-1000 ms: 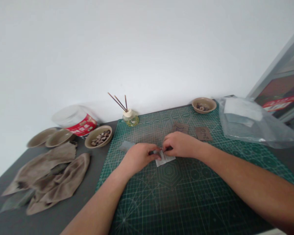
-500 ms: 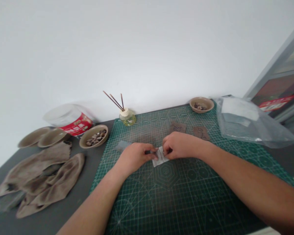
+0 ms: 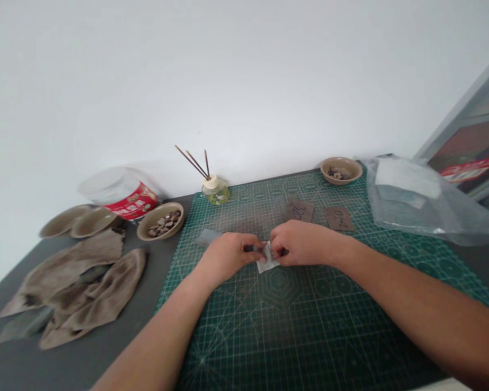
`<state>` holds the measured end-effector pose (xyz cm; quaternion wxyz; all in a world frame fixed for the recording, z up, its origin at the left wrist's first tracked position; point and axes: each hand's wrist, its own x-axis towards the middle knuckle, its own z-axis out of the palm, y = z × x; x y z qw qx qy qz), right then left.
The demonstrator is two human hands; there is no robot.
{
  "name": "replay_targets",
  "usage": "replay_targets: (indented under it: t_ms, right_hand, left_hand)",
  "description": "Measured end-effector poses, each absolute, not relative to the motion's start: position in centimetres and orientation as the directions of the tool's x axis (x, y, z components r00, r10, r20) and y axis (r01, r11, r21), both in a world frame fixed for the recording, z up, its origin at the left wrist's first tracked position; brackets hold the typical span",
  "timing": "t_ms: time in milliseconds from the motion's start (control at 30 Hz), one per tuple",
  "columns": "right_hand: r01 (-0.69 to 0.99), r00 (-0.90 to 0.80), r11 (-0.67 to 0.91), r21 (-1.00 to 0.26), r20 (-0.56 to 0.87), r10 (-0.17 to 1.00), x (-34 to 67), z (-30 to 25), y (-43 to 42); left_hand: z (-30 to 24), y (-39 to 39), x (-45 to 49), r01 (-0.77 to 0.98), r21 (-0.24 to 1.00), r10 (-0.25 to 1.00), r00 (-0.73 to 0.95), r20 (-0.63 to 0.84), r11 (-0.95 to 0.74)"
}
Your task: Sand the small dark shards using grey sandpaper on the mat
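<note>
A small creased white sheet (image 3: 265, 265), paper or cloth, lies on the green cutting mat (image 3: 244, 331). My left hand (image 3: 231, 254) pinches its left side between thumb and fingers. On its right side, my right hand (image 3: 295, 243) presses with curled fingers closed on it. The fingers cover much of the sheet, and I cannot make out whether anything sits under or inside it. Just beyond my right hand lie two brown pieces with handwritten marks (image 3: 339, 218), one reading 240. A grey-blue piece (image 3: 207, 237) lies behind my left hand.
A reed diffuser (image 3: 215, 190) stands by the wall. One bowl of stones (image 3: 143, 232) is at left, near a lidded plastic tub (image 3: 132, 202) and two more bowls (image 3: 51, 224). Brown cloths (image 3: 106, 304) lie front left. Another bowl (image 3: 352, 172) and a plastic bag (image 3: 415, 217) are right.
The view has shifted slightly, so the surroundings sit a little higher and further right. Both hands stay at the white sheet; its visible part looks slightly smaller between the fingers.
</note>
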<state>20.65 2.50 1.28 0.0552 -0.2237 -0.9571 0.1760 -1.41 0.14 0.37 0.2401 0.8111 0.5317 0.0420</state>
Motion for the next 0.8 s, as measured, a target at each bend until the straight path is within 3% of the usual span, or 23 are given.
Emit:
replay_targets:
  t_ms: [167,300,800]
  right_hand:
    - [0.459,-0.863,0.807,-0.372,0.03,0.505,20.87,1.12,2.76]
    - [0.411,-0.886,0.807,-0.425,0.023,0.464,21.08,0.81,2.86]
    - [0.472,-0.847,0.752,-0.46,-0.001,0.532,21.11,0.91,2.99]
  left_hand:
    - [0.4,0.01,-1.28,0.843,0.438,0.887,0.423,-0.186,-0.311]
    - [0.46,-0.28,-1.01,0.821,0.456,0.883,0.447,-0.143,-0.342]
    - [-0.1,-0.83,-0.79,0.849,0.403,0.895,0.425,-0.137,-0.342]
